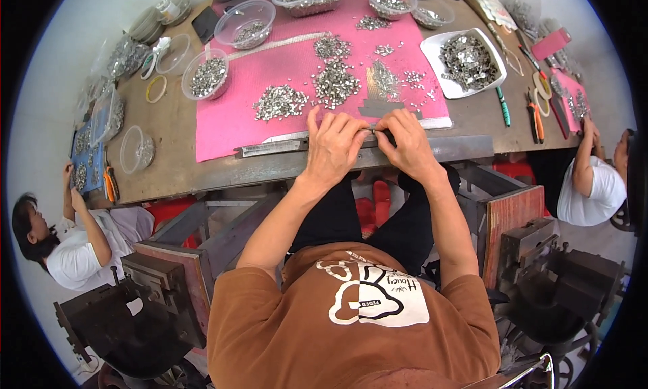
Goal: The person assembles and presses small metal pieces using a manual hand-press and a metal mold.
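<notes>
My left hand and my right hand meet at the table's front edge, thumbs and fingertips pinched close together. Whatever small piece sits between them is too small to make out. Under and beside the hands runs a long metal strip, lying along the edge of the pink mat. Just beyond my fingers lie flat grey metal strips. Past them are piles of small shiny metal pieces: one on the left, one in the middle and thin pins on the right.
Clear plastic tubs of metal parts stand on the left and along the back. A white tray heaped with metal pieces is at right, near orange-handled pliers and a green pen. One person works at each side.
</notes>
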The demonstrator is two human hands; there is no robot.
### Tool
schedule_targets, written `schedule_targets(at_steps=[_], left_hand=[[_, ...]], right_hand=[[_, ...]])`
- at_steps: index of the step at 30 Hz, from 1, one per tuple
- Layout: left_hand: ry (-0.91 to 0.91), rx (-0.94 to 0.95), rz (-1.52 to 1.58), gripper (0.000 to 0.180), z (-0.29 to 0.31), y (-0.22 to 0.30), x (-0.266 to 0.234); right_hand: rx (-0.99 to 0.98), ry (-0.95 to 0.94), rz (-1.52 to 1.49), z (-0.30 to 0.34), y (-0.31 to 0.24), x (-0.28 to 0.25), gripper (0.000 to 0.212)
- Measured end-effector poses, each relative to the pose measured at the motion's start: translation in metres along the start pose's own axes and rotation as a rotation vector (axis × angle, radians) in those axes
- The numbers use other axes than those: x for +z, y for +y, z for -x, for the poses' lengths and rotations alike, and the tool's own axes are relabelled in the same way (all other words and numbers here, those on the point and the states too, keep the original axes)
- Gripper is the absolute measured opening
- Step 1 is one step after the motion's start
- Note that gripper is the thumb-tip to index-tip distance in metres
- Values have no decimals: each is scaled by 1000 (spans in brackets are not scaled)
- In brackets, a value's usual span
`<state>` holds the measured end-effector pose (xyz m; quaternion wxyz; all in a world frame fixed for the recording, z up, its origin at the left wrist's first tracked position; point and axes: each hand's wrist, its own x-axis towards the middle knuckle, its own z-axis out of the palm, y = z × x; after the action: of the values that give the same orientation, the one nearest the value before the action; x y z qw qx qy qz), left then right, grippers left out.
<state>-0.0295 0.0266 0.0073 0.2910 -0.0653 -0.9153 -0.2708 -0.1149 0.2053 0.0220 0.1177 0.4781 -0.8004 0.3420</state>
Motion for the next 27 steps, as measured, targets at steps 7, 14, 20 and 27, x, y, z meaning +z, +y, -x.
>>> schedule_targets(at_steps=[7, 14, 20, 27], left_hand=[[31, -36, -49, 21, -1, 3, 2], [78, -79, -133, 24, 6, -5, -3], [121, -109, -60, 24, 10, -11, -19], [148, -100, -53, 25, 22, -28, -39]], right_hand=[[-26, 9, 12, 2, -5, -2, 15], [162, 79, -80, 4, -8, 11, 11], [274, 150, -197, 7, -6, 15, 11], [226, 178, -135, 9, -9, 20, 10]])
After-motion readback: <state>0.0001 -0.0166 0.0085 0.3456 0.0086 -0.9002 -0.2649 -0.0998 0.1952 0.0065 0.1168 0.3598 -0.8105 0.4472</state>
